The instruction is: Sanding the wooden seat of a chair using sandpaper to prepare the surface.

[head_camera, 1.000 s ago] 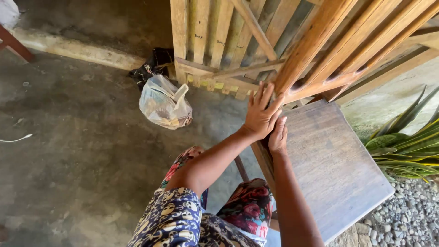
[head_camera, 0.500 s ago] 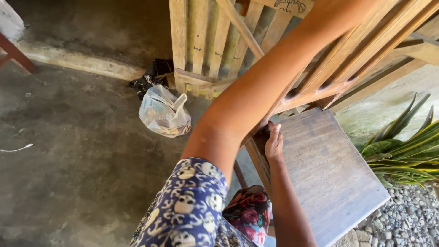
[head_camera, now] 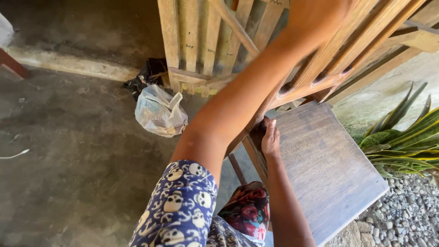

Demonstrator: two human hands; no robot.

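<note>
One clear plastic bag (head_camera: 160, 112), knotted at the top and bulging with pale contents, sits on the grey concrete floor (head_camera: 68, 160) just in front of the foot of a slatted wooden gate (head_camera: 201, 41); right behind it, against the gate's bottom corner, lies one crumpled black bag (head_camera: 146, 75). The slats carry small dark pencil-like marks, too small to make out. The right hand (head_camera: 270, 137) lies against the near edge of a flat, grey-brown wooden board (head_camera: 329, 169), fingers pressed together and pointing up toward the slanted wooden frame (head_camera: 338, 68) that leans over the board; it rests there rather than pinching anything. The board lies tilted, its far corner reaching toward a gravel patch (head_camera: 407, 215). The left arm, in a blue sleeve (head_camera: 183, 206) printed with white skulls, stretches up and across the frame; its hand is out of view at the top edge, so I cannot tell how it is held. One plant with long green-and-yellow leaves (head_camera: 402, 142) stands at the right, beside the board.
</note>
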